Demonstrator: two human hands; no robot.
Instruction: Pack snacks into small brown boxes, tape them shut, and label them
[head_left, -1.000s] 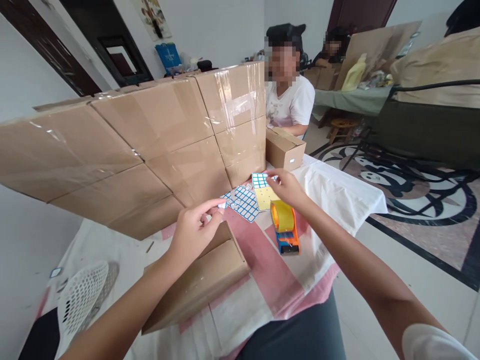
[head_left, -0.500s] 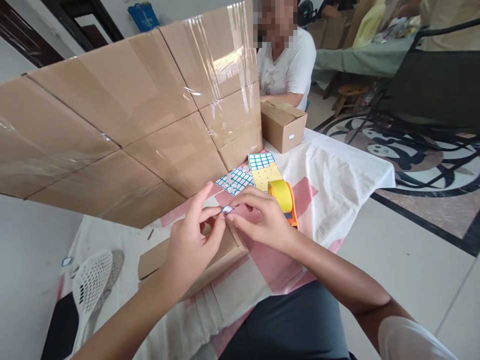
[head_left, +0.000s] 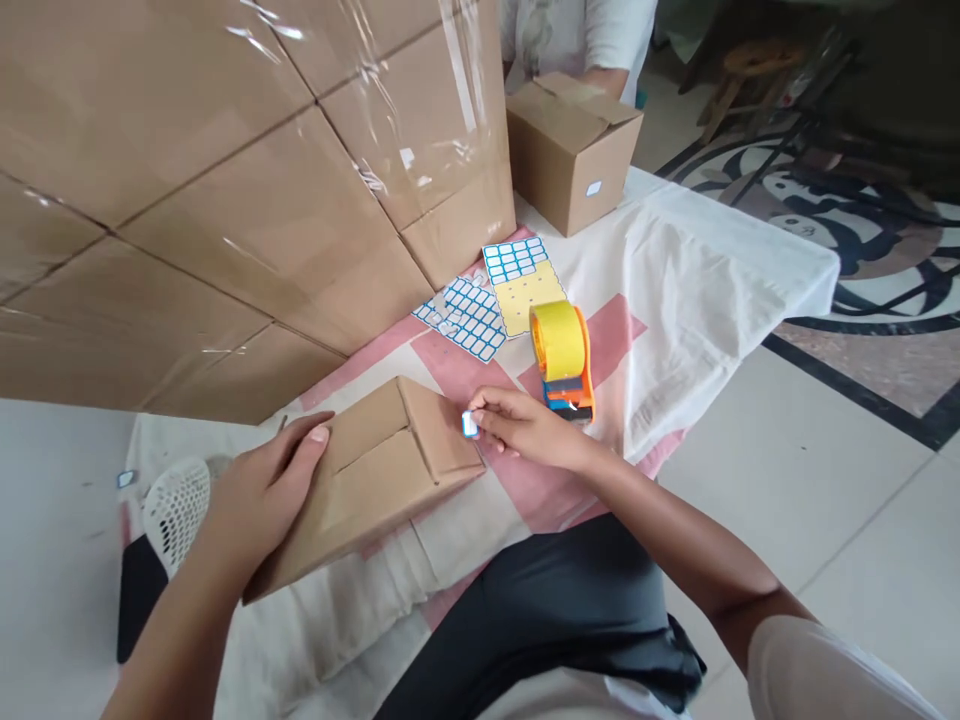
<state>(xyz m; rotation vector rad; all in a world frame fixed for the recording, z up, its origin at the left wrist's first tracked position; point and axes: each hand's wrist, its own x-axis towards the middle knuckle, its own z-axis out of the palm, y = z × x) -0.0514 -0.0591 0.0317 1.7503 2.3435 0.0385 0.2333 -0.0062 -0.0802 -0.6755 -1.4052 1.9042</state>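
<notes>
Left hand [head_left: 264,492] grasps left end of cardboard box [head_left: 379,455], thumb on top. Right hand [head_left: 525,428] pinches small white sticker [head_left: 470,424] with blue edge between thumb and fingers, just beside box's right end; whether sticker touches box, cannot tell. Box lies on cloth-covered table [head_left: 675,290]. Beyond right hand: tape dispenser [head_left: 561,345] with yellow roll, then sticker sheets [head_left: 480,320]. Behind: tall stack of taped boxes [head_left: 225,220]. Farther right: second box [head_left: 574,150], white label on its end.
</notes>
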